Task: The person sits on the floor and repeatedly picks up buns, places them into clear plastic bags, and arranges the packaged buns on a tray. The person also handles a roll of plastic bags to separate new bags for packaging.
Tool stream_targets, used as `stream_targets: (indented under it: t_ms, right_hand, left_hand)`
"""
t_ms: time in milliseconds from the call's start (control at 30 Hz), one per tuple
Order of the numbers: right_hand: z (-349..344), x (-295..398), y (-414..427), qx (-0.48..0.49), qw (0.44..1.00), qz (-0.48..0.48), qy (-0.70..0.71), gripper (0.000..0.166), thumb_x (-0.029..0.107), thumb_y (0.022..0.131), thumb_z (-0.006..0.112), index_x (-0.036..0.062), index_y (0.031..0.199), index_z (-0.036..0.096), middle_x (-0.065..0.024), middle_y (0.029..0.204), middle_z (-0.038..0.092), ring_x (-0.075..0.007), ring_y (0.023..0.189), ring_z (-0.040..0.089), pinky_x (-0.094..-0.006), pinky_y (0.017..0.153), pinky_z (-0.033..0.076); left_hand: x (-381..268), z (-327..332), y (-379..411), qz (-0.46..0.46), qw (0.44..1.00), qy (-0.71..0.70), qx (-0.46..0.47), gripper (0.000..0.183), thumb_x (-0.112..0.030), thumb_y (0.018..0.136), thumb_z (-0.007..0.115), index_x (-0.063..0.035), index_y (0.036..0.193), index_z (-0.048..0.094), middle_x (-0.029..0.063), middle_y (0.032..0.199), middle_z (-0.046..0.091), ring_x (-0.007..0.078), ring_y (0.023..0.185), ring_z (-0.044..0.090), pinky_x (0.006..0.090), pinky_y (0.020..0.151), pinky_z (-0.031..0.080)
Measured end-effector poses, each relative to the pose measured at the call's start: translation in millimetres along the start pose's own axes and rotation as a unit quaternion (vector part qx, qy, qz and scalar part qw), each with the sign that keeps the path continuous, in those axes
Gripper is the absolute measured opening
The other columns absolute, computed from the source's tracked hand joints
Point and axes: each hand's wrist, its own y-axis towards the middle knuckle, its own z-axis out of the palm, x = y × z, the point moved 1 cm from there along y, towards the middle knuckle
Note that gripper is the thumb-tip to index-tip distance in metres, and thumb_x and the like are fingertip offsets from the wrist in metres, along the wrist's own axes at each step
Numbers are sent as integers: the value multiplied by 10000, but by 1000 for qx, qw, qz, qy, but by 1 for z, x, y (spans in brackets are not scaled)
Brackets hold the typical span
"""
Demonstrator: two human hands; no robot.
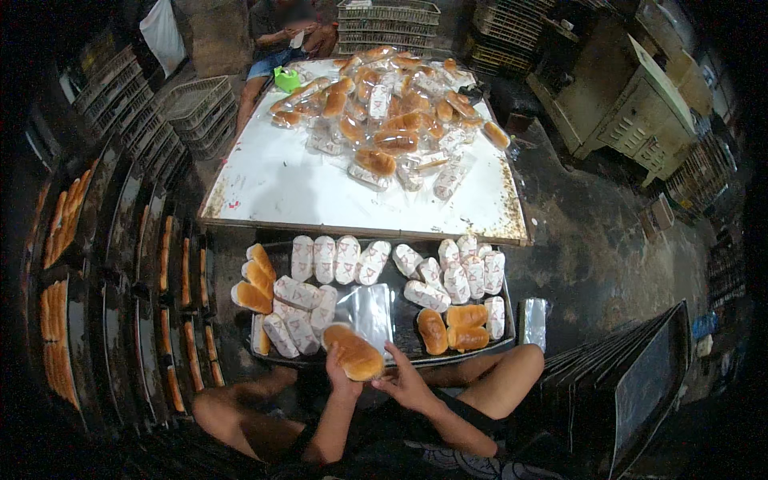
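Above my lap, a golden-brown bread bun (354, 353) is held at a slant, its glossy top facing up. My left hand (344, 373) grips it from the left side. At its lower right end, the fingers of my right hand (410, 384) touch it, with one finger stretched upward. Whether a bag covers this bun cannot be made out. Just beyond lies a stack of clear plastic bags (369, 309) on a dark tray (403, 336). White buns with printed paper (298, 294) lie to its left, and others stand at right. Bare-topped buns (468, 327) sit near the tray's right end.
Bagged buns (396, 123) are heaped on a white table (264, 186) with a green object (287, 78). Racked trays of bread (66, 216) stand left; upright dark trays (636, 378) stand right. A seated person (282, 42) and stacked crates (389, 27) are behind the table.
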Motion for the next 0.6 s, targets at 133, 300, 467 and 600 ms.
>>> stream_targets:
  t_ms: [133, 300, 467, 600]
  right_hand:
    - [-1, -21, 19, 30, 982, 69, -176, 341, 216, 689, 616, 48, 978, 552, -189, 702, 577, -328, 644, 568, -374, 617, 460]
    - [-64, 38, 140, -139, 969, 52, -197, 236, 204, 745, 547, -4, 857, 549, -221, 823, 559, -350, 793, 540, -398, 688, 422]
    - [-32, 38, 125, -40, 993, -96, -57, 584, 283, 759, 571, -4, 1214, 341, -224, 1214, 375, -316, 1129, 366, -349, 931, 295]
    - [30, -72, 0, 186, 967, 163, 67, 448, 262, 761, 583, -34, 1081, 480, -178, 946, 574, -258, 873, 553, -350, 790, 410]
  left_hand:
    - [57, -22, -16, 51, 973, 221, -31, 443, -240, 753, 554, -41, 1118, 401, 80, 1026, 482, 199, 910, 494, 352, 755, 419]
    - [62, -53, 35, 143, 479, 865, 47, 508, -310, 799, 490, -10, 1193, 374, 165, 1155, 427, 292, 1036, 445, 398, 870, 349]
    - [36, -136, 114, 126, 118, 972, 160, 366, -244, 775, 459, -12, 1056, 501, 192, 1081, 488, 315, 1012, 478, 414, 850, 377]
    - [1, -134, 102, -3, 237, 957, 169, 183, -117, 721, 511, -30, 845, 614, 180, 877, 580, 294, 872, 560, 414, 713, 451]
